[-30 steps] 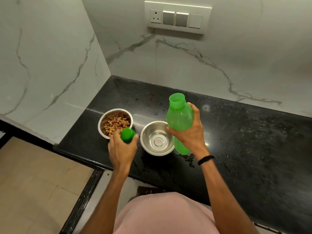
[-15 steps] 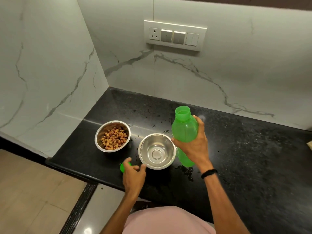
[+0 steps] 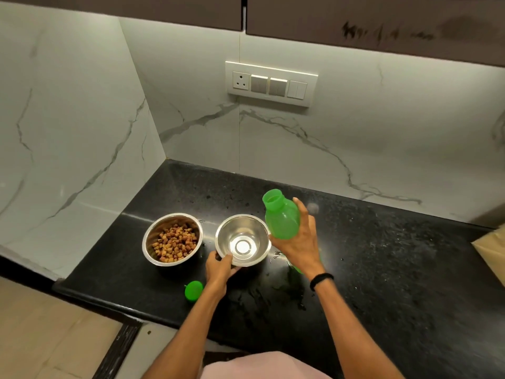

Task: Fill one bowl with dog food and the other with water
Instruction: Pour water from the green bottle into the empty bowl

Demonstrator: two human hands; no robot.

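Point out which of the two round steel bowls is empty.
The right-hand round steel bowl, its near rim gripped by the left hand, beside the green plastic bottle: bare shiny inside. The left steel bowl holds brown kibble.

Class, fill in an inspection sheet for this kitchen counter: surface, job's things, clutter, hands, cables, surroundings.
Surface: black counter, wet patches towards the front.
Job's things: kibble bowl holds kibble; empty bowl shows no water; green bottle uncapped, tilted toward the empty bowl; green cap lies near the front edge.
Clutter: tan object at the right edge, unidentifiable.
Hands: left hand grips the empty bowl's rim; right hand holds the green bottle.
Cables: nothing seen.
Surroundings: marble walls, switch panel, dark cabinets above.
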